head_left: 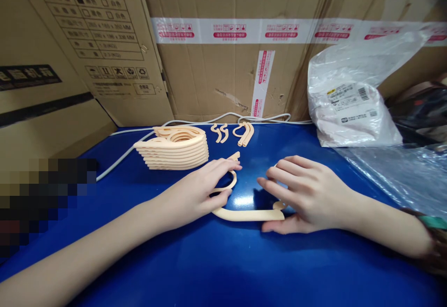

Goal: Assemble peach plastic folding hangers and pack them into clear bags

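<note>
My left hand (pixel 209 181) is closed round a cream plastic hanger piece (pixel 244 215), which has a loop in its middle and a long rounded bar along its near side. The fingers hide part of it. My right hand (pixel 300 193) is at the right end of that bar, fingers curved above and thumb along the near side. A small rounded cream end shows beside the index finger; the rest of it is hidden under the hand. Beyond my left hand lies a neat stack of matching cream hangers (pixel 174 156).
Two small S-shaped hooks (pixel 223 133) and several curved cream parts (pixel 246 134) lie at the back of the blue table (pixel 223 270). A white cable (pixel 118 162) runs behind them. Cardboard boxes (pixel 216 0) form the back wall. A white plastic bag (pixel 352 107) stands at right.
</note>
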`<state>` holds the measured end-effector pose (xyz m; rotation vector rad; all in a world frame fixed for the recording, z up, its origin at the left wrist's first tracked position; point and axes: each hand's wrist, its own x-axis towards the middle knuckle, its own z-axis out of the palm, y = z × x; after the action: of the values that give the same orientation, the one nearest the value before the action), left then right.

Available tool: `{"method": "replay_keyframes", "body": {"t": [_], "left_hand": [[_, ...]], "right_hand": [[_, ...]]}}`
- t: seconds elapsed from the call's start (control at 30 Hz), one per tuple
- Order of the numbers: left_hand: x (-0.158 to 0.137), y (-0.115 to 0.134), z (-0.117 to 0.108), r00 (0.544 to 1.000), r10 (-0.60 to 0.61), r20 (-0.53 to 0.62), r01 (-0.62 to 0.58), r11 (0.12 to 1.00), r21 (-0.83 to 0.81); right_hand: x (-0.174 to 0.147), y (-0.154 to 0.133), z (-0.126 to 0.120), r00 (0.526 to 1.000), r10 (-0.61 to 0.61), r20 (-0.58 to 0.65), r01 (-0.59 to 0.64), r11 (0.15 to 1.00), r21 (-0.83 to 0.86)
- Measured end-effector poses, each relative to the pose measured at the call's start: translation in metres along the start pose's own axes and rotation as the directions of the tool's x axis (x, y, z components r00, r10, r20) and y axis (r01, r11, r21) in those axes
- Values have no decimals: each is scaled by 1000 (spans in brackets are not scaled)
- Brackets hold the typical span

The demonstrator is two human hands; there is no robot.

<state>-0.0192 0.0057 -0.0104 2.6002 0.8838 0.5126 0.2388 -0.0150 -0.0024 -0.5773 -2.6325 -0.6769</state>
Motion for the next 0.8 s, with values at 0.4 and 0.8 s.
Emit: {"method": "replay_keyframes", "body": {"t": [0.4,0.8], "left_hand": [[0,1,1,1000,-21,13,22,1000,-14],[0,1,3,999,-33,-19,32,999,-29]], "right_hand": [[2,-12,-1,994,-79,73,57,963,263],[4,-27,-8,997,-56,53,20,852,523]]}}
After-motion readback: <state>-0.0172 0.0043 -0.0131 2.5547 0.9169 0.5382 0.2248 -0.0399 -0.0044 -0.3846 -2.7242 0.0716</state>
